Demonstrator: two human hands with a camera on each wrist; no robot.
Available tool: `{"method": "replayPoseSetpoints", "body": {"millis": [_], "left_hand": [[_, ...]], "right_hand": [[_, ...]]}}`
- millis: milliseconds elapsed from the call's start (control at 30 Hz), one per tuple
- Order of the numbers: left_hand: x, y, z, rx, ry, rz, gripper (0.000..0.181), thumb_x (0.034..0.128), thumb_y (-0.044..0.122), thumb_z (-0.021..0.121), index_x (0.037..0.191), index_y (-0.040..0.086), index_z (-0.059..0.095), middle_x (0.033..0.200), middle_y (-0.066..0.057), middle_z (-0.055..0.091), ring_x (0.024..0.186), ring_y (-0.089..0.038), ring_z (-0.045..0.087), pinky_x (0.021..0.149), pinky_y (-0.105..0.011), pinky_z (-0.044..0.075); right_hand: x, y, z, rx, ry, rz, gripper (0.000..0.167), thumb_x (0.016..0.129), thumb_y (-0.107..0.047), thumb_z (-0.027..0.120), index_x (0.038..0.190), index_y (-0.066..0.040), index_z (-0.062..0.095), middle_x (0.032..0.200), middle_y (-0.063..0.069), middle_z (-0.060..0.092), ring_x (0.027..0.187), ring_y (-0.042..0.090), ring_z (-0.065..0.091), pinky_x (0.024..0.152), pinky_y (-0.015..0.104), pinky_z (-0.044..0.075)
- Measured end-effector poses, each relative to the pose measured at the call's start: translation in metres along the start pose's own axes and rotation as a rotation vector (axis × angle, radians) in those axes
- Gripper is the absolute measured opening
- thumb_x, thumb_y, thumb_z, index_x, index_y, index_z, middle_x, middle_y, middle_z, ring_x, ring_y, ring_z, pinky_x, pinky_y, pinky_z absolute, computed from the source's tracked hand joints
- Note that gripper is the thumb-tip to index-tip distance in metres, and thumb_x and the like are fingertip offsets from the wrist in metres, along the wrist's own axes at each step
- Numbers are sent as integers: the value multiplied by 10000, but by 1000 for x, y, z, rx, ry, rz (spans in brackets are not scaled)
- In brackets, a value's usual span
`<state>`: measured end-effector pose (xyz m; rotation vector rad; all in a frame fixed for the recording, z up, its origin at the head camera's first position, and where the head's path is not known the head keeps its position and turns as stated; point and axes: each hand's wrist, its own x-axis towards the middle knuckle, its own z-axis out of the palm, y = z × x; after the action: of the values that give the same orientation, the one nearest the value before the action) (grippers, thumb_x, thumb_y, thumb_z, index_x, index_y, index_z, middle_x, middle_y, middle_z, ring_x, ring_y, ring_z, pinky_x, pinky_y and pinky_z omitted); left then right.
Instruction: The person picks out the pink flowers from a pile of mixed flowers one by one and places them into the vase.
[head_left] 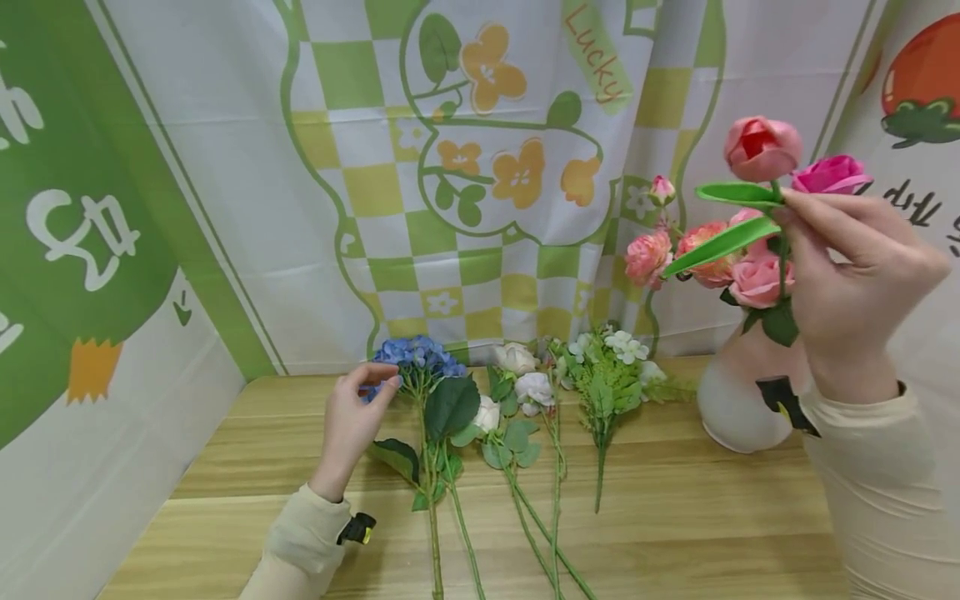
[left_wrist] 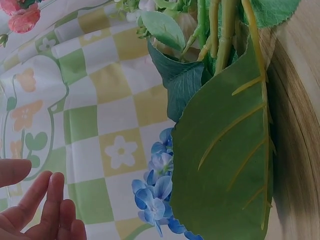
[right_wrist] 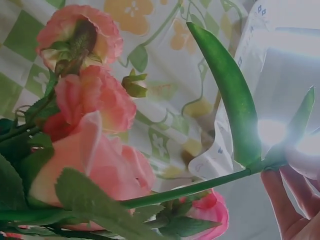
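High at the right, my right hand (head_left: pixel 862 283) pinches the green stem of a pink tulip (head_left: pixel 761 150) just below its bloom. Two long green leaves stick out from that stem (right_wrist: pixel 195 189). Its lower part runs down among pink roses (head_left: pixel 761 279) in a white-and-pink vase (head_left: pixel 738 408); where the stem ends is hidden. My left hand (head_left: pixel 356 425) hovers beside a blue hydrangea (head_left: pixel 423 357) lying on the table, its fingers loosely bent. In the left wrist view those fingers (left_wrist: pixel 56 192) hold nothing and stand apart from the hydrangea's petals.
Right of the hydrangea, several white roses (head_left: pixel 534 392) lie on the wooden table (head_left: pixel 660 533), their long stems crossing toward the near edge. A bunch of green sprigs with white blossoms (head_left: pixel 607 387) lies nearer the vase. A checked curtain (head_left: pixel 465 275) hangs close behind the table.
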<state>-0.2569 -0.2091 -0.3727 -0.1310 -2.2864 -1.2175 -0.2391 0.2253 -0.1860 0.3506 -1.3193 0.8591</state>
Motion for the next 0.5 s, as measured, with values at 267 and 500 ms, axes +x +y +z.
{"method": "replayPoseSetpoints", "body": {"millis": [267, 500], "left_hand": [[0, -1, 0, -3, -6, 11, 187, 910, 224, 639, 1058, 122, 689, 1049, -69, 689, 940, -208, 554, 818, -366, 438], [1, -2, -2, -6, -14, -10, 241, 922, 249, 623, 1090, 87, 682, 1050, -75, 681, 946, -200, 531, 817, -365, 426]], "right_hand": [[2, -1, 4, -23, 22, -38, 69, 749, -143, 807, 813, -149, 782, 796, 177, 726, 752, 50, 658, 787, 170, 518], [-5, -6, 9, -21, -2, -76, 52, 742, -99, 807, 788, -92, 784, 772, 190, 721, 729, 123, 677, 753, 97, 479]]}}
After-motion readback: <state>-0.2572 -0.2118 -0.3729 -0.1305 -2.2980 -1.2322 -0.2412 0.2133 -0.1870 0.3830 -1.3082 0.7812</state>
